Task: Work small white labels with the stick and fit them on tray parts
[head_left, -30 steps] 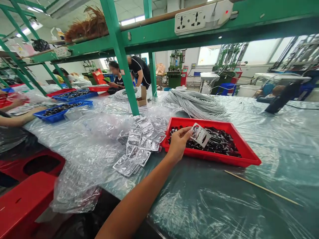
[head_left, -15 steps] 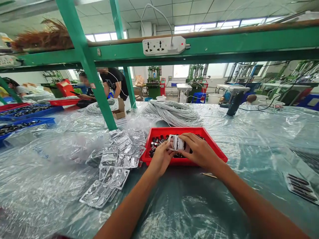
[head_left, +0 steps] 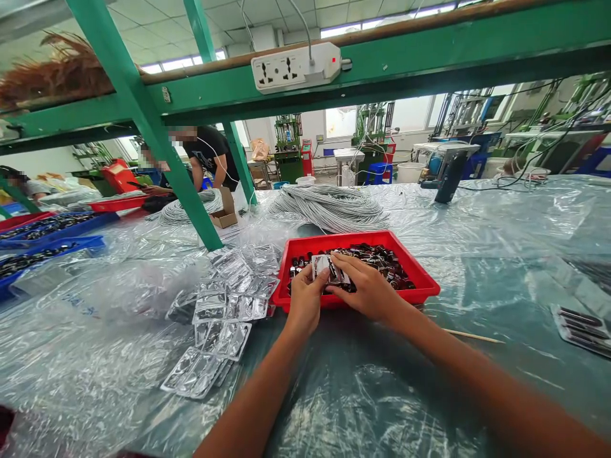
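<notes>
My left hand (head_left: 305, 298) is closed on the left side of a small clear plastic blister tray (head_left: 321, 262), its thumb lying across the front. Fingers of my right hand (head_left: 366, 287) are bent round the tray's right side. Dark pieces show in the tray between the hands, partly covered by the fingers. Both hands are over a red bin (head_left: 424, 294), which holds many small black and shiny metal parts (head_left: 389, 264). Left of the bin lies a loose pile of clear blister trays (head_left: 224, 299).
A thin wooden stick (head_left: 472, 335) lies right of the bin, with a filled blister tray (head_left: 580, 323) farther right. Coiled grey cable (head_left: 334, 207) and a small cardboard box (head_left: 226, 213) sit behind. A green frame post (head_left: 179, 172) stands on the plastic-covered table; people work beyond it.
Both hands have moved slightly left with the blister tray, and its face has turned. The view has tilted, and more of the bin's black parts and the wooden stick now show.
</notes>
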Demonstrator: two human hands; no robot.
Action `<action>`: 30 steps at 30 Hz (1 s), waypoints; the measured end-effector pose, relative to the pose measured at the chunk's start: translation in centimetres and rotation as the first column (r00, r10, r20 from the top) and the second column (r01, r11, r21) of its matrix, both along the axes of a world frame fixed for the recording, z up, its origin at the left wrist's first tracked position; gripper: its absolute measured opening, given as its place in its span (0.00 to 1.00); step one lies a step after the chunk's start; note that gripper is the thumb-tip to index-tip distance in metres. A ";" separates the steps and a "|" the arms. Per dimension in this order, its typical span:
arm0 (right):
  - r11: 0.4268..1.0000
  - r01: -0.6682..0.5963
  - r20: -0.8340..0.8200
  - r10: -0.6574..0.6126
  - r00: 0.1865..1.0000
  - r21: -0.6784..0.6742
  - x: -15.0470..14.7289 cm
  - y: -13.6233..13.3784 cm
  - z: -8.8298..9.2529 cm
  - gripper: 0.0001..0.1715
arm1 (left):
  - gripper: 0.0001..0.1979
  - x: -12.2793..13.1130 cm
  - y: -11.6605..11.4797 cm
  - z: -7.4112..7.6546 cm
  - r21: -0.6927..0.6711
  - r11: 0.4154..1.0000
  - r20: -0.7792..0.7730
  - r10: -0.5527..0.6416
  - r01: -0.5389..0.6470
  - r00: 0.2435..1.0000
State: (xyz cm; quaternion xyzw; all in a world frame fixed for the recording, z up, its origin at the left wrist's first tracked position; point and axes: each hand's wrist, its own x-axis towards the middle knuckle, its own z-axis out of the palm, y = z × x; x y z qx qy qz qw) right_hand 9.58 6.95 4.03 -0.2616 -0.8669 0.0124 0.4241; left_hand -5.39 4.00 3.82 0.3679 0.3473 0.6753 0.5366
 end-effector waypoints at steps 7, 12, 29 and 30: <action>0.999 -0.007 -0.089 0.004 0.996 -0.037 -0.2 0.5 -0.3 0.18 | 0.24 -0.5 0.5 -0.7 0.056 0.995 -0.247 0.095 -0.084 0.964; 0.957 0.227 -0.064 -0.242 0.968 -0.178 1.6 1.6 1.0 0.17 | 0.23 -1.6 1.2 -0.5 -0.026 0.965 -0.202 0.249 -0.259 0.947; 0.999 0.018 0.054 -0.021 0.998 0.046 1.0 -0.1 1.3 0.24 | 0.27 -0.4 -0.1 0.6 -0.033 0.999 -0.080 0.017 -0.020 0.997; 0.999 0.017 0.050 -0.019 0.999 0.040 1.0 -0.1 1.2 0.24 | 0.27 -0.4 -0.1 0.7 -0.025 0.999 -0.070 0.019 -0.021 0.997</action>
